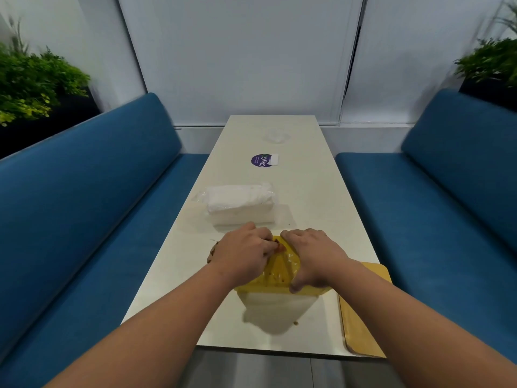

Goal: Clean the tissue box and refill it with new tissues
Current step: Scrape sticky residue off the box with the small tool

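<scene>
I hold a yellow tissue box [279, 271] a little above the white table [307, 208], its shadow lying on the tabletop below. Small brown crumbs dot the box's upper face. My left hand [242, 254] curls over the box's far left corner, where something brown shows under the fingers; what it is I cannot tell. My right hand [313, 260] grips the box's right side, thumb at the near edge. Just behind my hands lies a pack of white tissues [240, 201] in clear plastic wrap.
A flat yellow panel [366, 312] lies at the table's near right corner. Farther back are a round purple sticker [261, 161] and a crumpled clear wrapper [275, 135]. Blue benches [84, 219] flank the table, with plants behind them.
</scene>
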Motion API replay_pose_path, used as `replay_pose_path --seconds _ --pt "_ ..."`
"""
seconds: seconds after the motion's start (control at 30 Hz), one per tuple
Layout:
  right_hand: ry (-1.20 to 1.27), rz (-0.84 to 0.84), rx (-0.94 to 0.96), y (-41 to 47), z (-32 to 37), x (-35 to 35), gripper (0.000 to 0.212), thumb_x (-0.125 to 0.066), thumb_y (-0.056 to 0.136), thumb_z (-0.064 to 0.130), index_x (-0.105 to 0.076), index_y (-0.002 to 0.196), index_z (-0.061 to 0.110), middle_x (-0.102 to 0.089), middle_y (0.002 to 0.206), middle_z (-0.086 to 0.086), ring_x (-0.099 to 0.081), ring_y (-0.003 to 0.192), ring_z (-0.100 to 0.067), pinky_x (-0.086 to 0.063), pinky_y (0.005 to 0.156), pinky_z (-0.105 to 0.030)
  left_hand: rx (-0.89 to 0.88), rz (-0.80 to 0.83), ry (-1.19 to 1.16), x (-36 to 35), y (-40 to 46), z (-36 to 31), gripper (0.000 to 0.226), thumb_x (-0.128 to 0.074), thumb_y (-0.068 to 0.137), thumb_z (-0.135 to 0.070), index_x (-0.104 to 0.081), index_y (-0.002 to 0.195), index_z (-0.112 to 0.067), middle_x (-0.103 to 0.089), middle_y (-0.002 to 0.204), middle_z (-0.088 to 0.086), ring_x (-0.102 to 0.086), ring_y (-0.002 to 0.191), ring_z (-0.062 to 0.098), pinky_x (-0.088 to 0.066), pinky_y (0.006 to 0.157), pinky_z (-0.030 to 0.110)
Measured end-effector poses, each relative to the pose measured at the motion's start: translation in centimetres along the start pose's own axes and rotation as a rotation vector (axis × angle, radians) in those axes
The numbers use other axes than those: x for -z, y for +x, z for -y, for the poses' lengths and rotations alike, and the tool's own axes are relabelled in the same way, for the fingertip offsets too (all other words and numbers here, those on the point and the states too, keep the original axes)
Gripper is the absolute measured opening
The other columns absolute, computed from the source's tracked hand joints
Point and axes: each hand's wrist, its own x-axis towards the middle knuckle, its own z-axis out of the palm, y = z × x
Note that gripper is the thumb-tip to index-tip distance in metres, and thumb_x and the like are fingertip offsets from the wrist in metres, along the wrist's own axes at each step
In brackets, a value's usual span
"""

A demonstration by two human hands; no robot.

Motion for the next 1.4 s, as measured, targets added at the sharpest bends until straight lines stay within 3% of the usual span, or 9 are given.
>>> replay_pose_path --seconds 0.07,0.2,0.37,0.57,0.77,1.17,1.4 --pt "0.003 -0.006 0.005 0.0 0.0 -0.1 0.106 -0.082 0.058 0.054 -0.029 0.145 0.025 -0.040 0.146 0.006 -0.040 0.127 -0.023 -0.032 0.108 -0.036 -0.057 0.024 0.006 0.1 0.3 -0.2 0.024 -0.053 0.087 -0.031 -0.076 0.097 -0.035 -0.066 0.094 -0.015 -0.053 0.075 0.017 -0.049 0.051 0.029" --pt "0.002 -0.001 0.003 0.0 -0.1 0.0 0.110 -0.082 0.059 0.054 -0.024 0.148 0.025 -0.037 0.149 0.006 -0.038 0.129 -0.023 -0.031 0.109 -0.036 0.049 0.076 0.026 0.5 0.7 0.6 0.029 -0.044 0.099 -0.038 -0.069 0.114 -0.038 -0.061 0.110 -0.017 -0.047 0.091 0.016 -0.046 0.065 0.032" --pt "0.015 0.004 -0.008 0.2 -0.2 0.0 0.114 -0.082 0.059 0.054 -0.021 0.150 0.026 -0.035 0.151 0.006 -0.035 0.131 -0.022 -0.030 0.109 -0.035 -0.092 0.064 -0.047 0.4 -1.2 0.7 0.022 -0.057 0.084 -0.030 -0.075 0.095 -0.040 -0.065 0.091 -0.018 -0.052 0.072 0.015 -0.046 0.047 0.025" --pt "0.042 0.008 -0.014 0.2 -0.3 0.3 0.119 -0.084 0.060 0.054 -0.015 0.152 0.027 -0.032 0.153 0.004 -0.032 0.135 -0.023 -0.026 0.112 -0.037 0.173 -0.041 -0.051 1.3 -3.8 2.7 0.045 -0.033 0.092 -0.050 -0.076 0.096 -0.037 -0.065 0.093 -0.015 -0.056 0.078 0.016 -0.050 0.055 0.028" --pt "0.034 0.023 -0.009 0.0 0.0 0.7 0.116 -0.083 0.062 0.053 -0.015 0.153 0.029 -0.030 0.154 0.006 -0.031 0.135 -0.023 -0.026 0.110 -0.035 0.317 -0.147 -0.135 0.3 -8.5 1.2 0.037 -0.042 0.092 -0.043 -0.075 0.102 -0.030 -0.063 0.093 -0.013 -0.055 0.075 0.015 -0.052 0.052 0.032" --pt "0.058 0.048 -0.043 0.0 0.4 0.5 0.118 -0.084 0.061 0.053 -0.015 0.153 0.029 -0.029 0.155 0.006 -0.030 0.136 -0.024 -0.022 0.114 -0.037 0.361 -0.197 -0.134 0.1 -9.7 -0.5 0.035 -0.043 0.095 -0.042 -0.075 0.104 -0.030 -0.061 0.087 -0.008 -0.055 0.074 0.018 -0.050 0.047 0.032" --pt "0.047 0.035 -0.022 0.1 0.1 0.4 0.117 -0.083 0.062 0.054 -0.015 0.154 0.029 -0.028 0.155 0.007 -0.030 0.135 -0.024 -0.023 0.112 -0.036 0.472 -0.237 -0.068 -0.3 -8.7 -3.4 0.013 -0.064 0.090 -0.026 -0.076 0.090 -0.021 -0.052 0.075 -0.003 -0.050 0.063 0.018 -0.042 0.039 0.028"
